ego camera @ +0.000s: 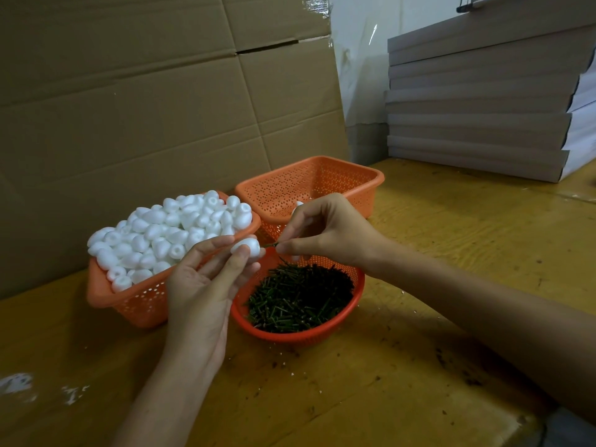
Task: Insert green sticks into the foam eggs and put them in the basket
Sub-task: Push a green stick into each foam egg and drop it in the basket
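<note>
Scuffed yellow wooden desk [419, 366] fills the lower frame, with white crumbs [16, 382] at lower left. Brown cardboard sheets [145, 91] stand along its back edge across the upper left, and a stack of flat grey boxes [477, 124] sits at upper right.

At centre left an orange rectangular basket [129, 304] is heaped with white foam eggs [167, 230]. Behind it to the right stands a second orange basket [354, 175]. A round orange basket [300, 337] at centre holds loose green sticks [300, 295].

Palm up with fingers raised, the left hand [206, 285] pinches one foam egg [248, 246] at its fingertips above the round basket's left rim. Reaching in from the right, the right hand [325, 233] pinches a green stick [270, 244] whose far end touches the egg.
</note>
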Demonstrator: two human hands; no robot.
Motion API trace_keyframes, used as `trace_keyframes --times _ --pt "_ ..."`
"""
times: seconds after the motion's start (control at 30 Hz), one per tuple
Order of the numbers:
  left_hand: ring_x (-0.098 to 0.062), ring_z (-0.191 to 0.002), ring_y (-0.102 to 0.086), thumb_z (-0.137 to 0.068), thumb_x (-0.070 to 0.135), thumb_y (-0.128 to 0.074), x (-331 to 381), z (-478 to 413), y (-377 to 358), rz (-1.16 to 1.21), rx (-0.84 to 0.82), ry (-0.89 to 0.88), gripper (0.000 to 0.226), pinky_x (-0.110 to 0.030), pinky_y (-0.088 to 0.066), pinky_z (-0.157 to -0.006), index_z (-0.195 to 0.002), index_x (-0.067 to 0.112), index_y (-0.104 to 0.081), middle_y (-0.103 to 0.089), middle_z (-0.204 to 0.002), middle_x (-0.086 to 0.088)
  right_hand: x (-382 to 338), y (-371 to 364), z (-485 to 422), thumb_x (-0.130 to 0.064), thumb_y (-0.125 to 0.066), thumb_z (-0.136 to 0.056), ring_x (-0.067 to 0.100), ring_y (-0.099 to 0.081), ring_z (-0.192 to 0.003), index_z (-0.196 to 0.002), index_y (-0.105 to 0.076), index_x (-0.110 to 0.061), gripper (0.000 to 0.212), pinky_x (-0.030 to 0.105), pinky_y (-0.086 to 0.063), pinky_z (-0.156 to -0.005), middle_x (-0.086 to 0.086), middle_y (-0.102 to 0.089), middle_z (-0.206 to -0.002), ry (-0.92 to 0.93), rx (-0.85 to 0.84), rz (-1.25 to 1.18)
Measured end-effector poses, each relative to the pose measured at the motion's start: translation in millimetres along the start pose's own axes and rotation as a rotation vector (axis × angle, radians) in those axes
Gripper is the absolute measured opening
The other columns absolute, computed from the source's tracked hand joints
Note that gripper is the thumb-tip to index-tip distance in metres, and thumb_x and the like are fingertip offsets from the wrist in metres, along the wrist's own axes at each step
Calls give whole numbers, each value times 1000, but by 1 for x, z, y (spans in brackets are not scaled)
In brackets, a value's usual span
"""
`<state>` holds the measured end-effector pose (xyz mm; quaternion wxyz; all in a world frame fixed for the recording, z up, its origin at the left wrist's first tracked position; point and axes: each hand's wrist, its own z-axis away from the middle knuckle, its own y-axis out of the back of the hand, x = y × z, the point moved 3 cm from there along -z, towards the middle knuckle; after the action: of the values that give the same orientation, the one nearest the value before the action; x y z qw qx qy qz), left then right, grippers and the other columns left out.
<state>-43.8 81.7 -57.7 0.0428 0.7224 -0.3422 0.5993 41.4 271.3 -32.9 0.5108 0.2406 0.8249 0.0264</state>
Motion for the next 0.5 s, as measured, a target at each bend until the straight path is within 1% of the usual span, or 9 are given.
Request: trace_keyframes --times 0.17,0.33,0.5 --pt "-29 -100 -80 -82 15 -81 -1 1 -1 -17 14 -20 32 -23 -63 -76 -111 10 -68 -81 -105 -18 -1 0 0 -1 -84 -84 27 -74 -70 -91 -77 5 12 38 -62 -72 2 -78 -78 37 6 1" --pt "-28 -102 -80 -78 24 -84 -2 2 -2 -105 -14 -36 38 -22 -62 -74 -111 12 -69 -82 -105 -14 -2 -2 1 -4 -85 -84 30 -76 -73 -90 -79 2 11 46 -65 -77 13 -78 -83 55 -19 70" --pt "-22 -100 -80 -74 20 -85 -3 2 -3 -170 -35 -66 30 -21 -61 -69 -100 14 -73 -82 -105 -10 -4 -4 2 -5 -84 -85 26 -78 -76 -95 -79 1 12 49 -65 -80 13 -79 -86 62 -50 115"
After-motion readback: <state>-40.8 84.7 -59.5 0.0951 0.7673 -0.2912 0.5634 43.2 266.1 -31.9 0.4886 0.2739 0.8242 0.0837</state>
